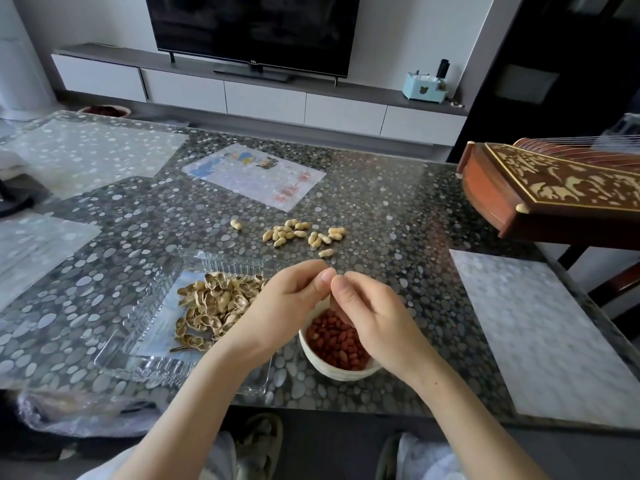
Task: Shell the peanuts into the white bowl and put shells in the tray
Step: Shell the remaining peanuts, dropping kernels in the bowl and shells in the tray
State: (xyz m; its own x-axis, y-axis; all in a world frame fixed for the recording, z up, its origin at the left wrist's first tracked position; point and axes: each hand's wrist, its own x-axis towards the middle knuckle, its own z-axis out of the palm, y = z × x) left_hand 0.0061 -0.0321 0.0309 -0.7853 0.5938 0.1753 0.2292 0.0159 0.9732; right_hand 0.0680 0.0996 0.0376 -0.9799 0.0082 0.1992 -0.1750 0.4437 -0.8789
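– Brown shells point(211, 306) lie in a heap in the clear tray point(114, 344), far left on the bench point(398, 216). Is that the right spot for them?

– Yes. Shells go there. Next to it comes the left hand point(287, 303). Its grip is closed, with the fingers curled in and the thumb up.

– What is it holding?

– I can't see it. I think a peanut is tucked inside, but the fingers hide it. Past the hands, further back on the bench, the peanuts point(301, 233) with shells on wait in a loose bunch.

– And the white bowl point(341, 374)?

– It sits right under the two hands. Red nuts point(332, 341) fill a good part of it. The right hand point(367, 306) is closed too, and its thumb tip touches the left thumb tip.

– So how do you do this bit well?

– Press both thumbs on the seam till the shell pops. Don't squash hard, or the nuts break. Keep the hands over the bowl, so the nuts drop straight in. Hold on to the shell halves so they don't fall in with the nuts. Then carry them left and let go over the tray.
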